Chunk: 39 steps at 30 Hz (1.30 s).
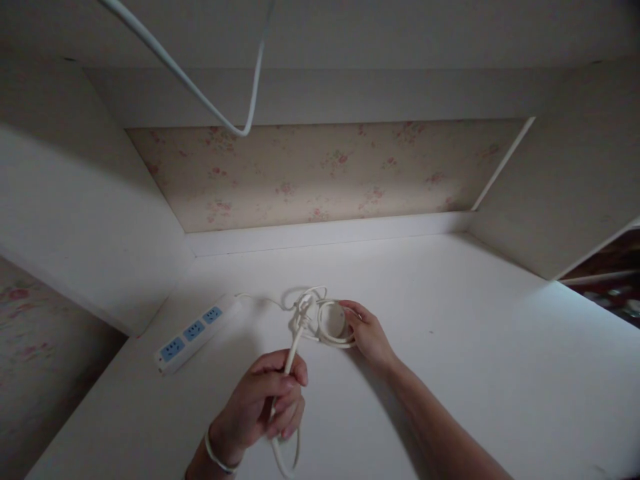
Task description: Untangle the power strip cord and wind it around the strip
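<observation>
A white power strip (193, 333) with three blue sockets lies at a slant on the white surface. Its thin cord runs right to a tangled bundle of white cable (306, 313) with round coils. My left hand (270, 397) is closed around a stretch of the cable in front of the bundle, and a loop hangs below the fingers. At the coil's right side, my right hand (367, 333) grips the looped cable between thumb and fingers. Where the bundle is knotted, individual strands cannot be told apart.
The white surface (480, 353) lies between side panels (575, 160) and before a flowered back wall (320, 177). A thick white cable (190, 83) hangs from above at the upper left. Dark red items show at the far right.
</observation>
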### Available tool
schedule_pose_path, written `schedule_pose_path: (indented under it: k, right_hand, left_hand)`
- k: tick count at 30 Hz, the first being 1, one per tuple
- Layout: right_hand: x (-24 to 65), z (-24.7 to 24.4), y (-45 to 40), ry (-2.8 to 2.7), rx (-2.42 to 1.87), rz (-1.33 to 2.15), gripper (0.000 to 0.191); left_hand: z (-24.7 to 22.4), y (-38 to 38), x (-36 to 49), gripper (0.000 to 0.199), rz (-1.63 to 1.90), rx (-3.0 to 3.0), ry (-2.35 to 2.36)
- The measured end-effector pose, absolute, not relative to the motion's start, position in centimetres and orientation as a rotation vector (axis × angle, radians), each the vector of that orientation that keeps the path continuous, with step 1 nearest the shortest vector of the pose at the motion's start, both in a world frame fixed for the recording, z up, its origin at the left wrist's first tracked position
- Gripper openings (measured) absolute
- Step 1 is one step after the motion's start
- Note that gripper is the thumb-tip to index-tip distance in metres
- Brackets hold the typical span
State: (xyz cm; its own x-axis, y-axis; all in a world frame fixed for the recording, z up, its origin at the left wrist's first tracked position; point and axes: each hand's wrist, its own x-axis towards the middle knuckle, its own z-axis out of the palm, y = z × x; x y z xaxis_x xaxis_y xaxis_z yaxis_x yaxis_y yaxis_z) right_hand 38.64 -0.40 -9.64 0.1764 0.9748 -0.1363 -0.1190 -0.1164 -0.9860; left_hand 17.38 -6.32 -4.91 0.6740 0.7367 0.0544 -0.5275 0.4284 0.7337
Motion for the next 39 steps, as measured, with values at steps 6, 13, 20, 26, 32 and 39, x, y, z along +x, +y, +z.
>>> schedule_pose_path:
  k: [6, 13, 20, 26, 32, 39]
  right_hand:
    - [41.6, -8.4, 0.5, -0.468, -1.122, 1.319, 0.031]
    - [44.1, -7.0, 0.6, -0.399, -1.038, 1.315, 0.031]
    - [45.4, -6.8, 0.6, -0.309, -1.016, 1.336, 0.037]
    - [45.7, -8.2, 0.8, -0.543, -1.260, 1.157, 0.041]
    - [46.7, -9.3, 0.9, -1.058, -1.677, 0.259, 0.025]
    - [41.2, -7.6, -2.5, -1.828, -1.265, -0.166, 0.029]
  left_hand:
    - [-4.6, -5.5, 16.2, 0.030, 0.907, 0.814, 0.404]
    - [-4.2, -5.5, 16.5, 0.056, 0.774, 1.367, 0.832]
    - [-3.9, -5.9, 17.9, 0.052, 0.524, 1.929, 1.014]
    - [-5.2, -5.6, 18.3, 0.054, 0.479, 2.094, 1.136]
    - [-5.9, -5.1, 18.1, 0.052, 0.690, 2.161, 1.121]
    - [-5.9, -4.8, 18.4, 0.050, 0.868, 2.229, 1.216]
